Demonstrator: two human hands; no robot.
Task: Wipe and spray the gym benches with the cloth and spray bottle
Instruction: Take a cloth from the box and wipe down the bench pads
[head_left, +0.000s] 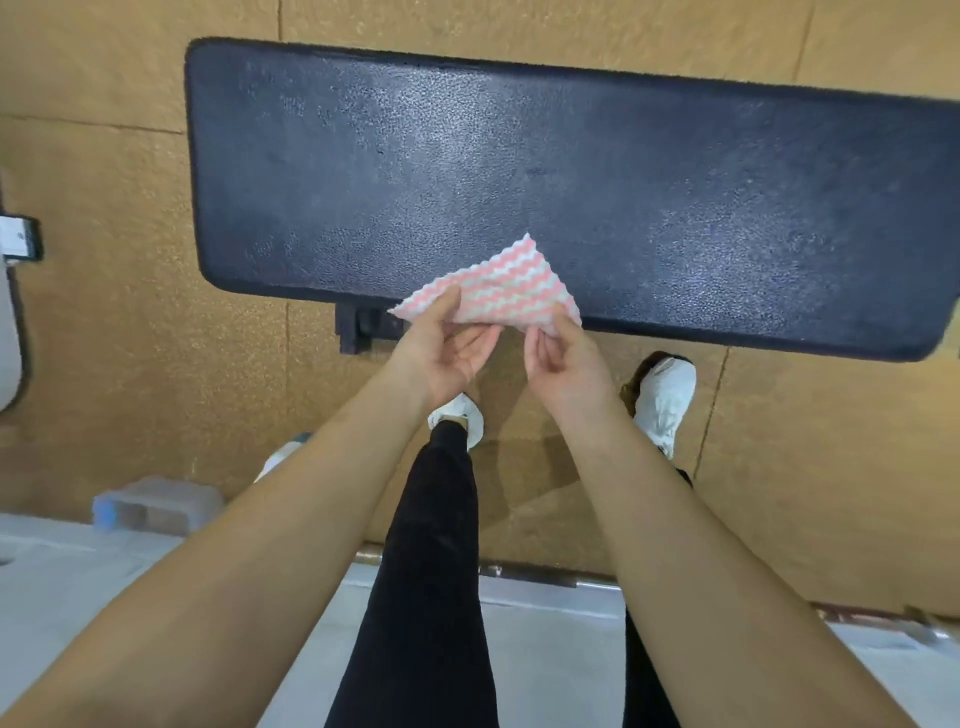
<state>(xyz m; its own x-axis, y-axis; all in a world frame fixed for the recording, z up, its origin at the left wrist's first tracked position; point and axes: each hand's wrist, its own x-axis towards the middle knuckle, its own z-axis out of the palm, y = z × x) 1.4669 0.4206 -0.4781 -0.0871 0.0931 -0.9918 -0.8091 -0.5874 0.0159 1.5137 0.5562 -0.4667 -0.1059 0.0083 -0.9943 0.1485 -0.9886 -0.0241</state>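
Over the near edge of the black padded gym bench, both hands hold a pink-and-white zigzag cloth folded into a rough triangle. Left hand pinches its left corner between thumb and fingers; right hand pinches the lower right corner the same way. Below them, white sneakers and black trousers stand on tan speckled floor. A blurred translucent container sits at lower left.

no readable text, labels or signs
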